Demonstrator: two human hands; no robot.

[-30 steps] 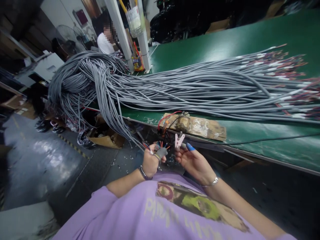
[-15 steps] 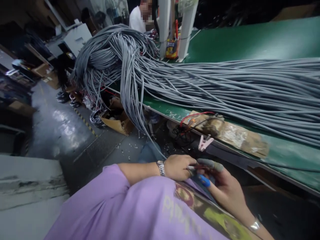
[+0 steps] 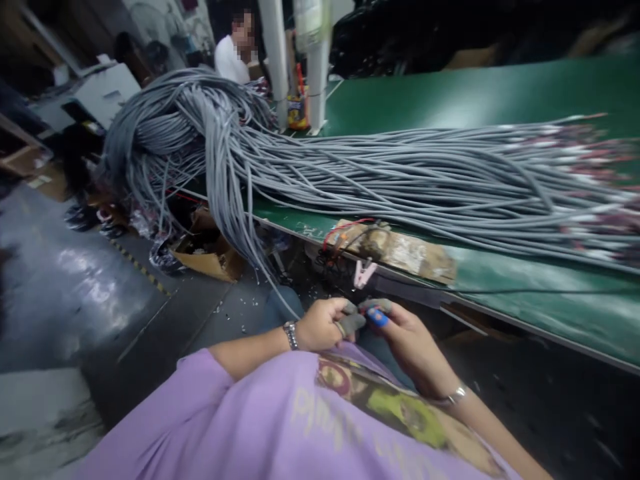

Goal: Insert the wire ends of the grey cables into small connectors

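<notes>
A grey cable (image 3: 284,298) runs down from the bundle to my left hand (image 3: 323,325), whose fingers are closed on it near its end. Grey covers sit on the fingertips of that hand. Facing it, my right hand (image 3: 407,337) pinches the thin reddish wires (image 3: 363,309) at the cable's end, small and partly hidden by the fingers. Blue tape wraps its thumb, and a greyish cover is on its forefinger. Both hands meet in front of my body, below the bench edge.
Many grey cables (image 3: 350,167) lie along the green bench (image 3: 400,100), with stripped reddish ends at right. A pink clip (image 3: 364,274) hangs by taped cardboard (image 3: 415,257) at the edge. An open carton (image 3: 220,263) stands on the floor. A person (image 3: 233,57) is behind.
My view has swung right, bringing the cables' stripped ends into sight. My hands have drawn closer together, and the left fingers now curl forward beside the right thumb.
</notes>
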